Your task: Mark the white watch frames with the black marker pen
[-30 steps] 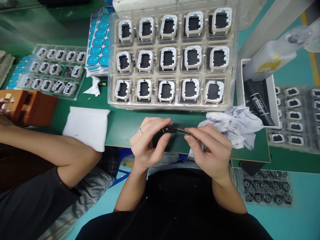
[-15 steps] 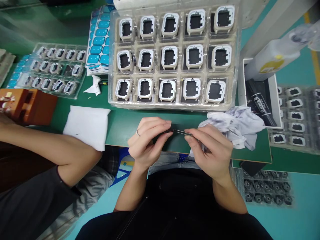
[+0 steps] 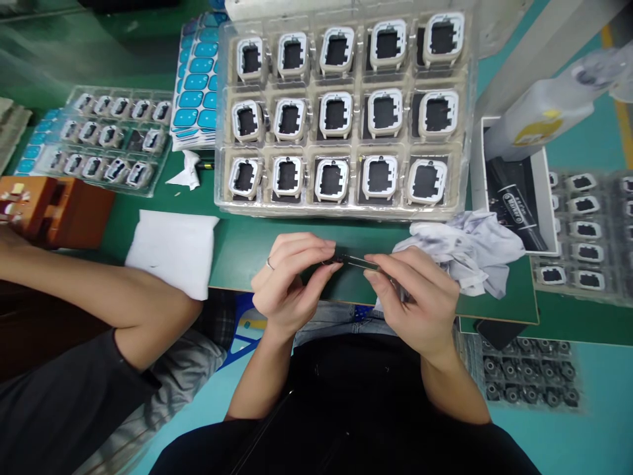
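Note:
Pinched between the fingertips of my left hand (image 3: 291, 284) is a small dark part (image 3: 338, 258), mostly hidden by the fingers. My right hand (image 3: 418, 290) is closed on slim metal tweezers (image 3: 357, 261), whose tips point left and meet the dark part. Both hands are above the front edge of the green table (image 3: 237, 251). Just beyond them stands a clear plastic tray (image 3: 316, 212) of white watch-like frames (image 3: 331, 179). A crumpled white cloth (image 3: 475, 251) lies beside my right hand.
On the left are a folded white cloth (image 3: 171, 247), another person's arm (image 3: 99, 290), an orange-brown block (image 3: 82, 211), a smaller tray of frames (image 3: 106, 135) and blue-patterned sheets (image 3: 194, 79). On the right, a white box (image 3: 546, 198) holds a bottle (image 3: 541, 115) and a black marker (image 3: 517, 204).
Both hands stay almost in place. The tweezers and the dark part have shifted only slightly, with the tips still at the part.

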Available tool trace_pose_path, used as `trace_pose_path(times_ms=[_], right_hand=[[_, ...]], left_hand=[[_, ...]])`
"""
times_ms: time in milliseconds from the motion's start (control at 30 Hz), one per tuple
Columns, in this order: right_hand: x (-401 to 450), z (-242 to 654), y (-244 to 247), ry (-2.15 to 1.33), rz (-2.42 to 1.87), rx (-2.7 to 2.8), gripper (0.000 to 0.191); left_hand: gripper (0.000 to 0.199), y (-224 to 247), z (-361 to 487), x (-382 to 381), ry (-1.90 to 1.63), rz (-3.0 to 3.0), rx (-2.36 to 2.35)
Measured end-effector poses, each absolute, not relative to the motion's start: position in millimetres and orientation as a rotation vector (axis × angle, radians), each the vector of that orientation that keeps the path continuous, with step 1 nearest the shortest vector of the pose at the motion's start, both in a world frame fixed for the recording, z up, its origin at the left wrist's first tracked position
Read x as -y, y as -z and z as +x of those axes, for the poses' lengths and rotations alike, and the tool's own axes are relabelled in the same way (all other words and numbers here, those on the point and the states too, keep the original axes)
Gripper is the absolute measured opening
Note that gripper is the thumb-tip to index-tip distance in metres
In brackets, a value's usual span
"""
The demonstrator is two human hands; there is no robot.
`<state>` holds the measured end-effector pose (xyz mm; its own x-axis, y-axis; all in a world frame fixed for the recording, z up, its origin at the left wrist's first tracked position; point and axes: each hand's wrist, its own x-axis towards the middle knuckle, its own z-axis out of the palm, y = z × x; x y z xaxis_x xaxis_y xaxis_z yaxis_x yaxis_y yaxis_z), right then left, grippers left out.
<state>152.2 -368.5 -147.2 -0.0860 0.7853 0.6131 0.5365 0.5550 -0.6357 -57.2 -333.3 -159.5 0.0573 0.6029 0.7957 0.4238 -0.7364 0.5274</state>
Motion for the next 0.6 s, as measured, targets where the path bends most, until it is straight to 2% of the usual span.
trace_pose_path(times_ms=[400, 600], right_hand=[[368.1, 151.4, 147.4, -0.268, -1.084, 1.782, 0.014], [368.2, 151.5, 148.2, -0.281, -1.088, 1.779, 0.013]], left_hand=[[0.018, 158.5, -56.6, 331.7, -1.834, 2.157, -1.059], [0.021, 158.7, -56.4, 332.5, -1.812, 2.170, -1.081]])
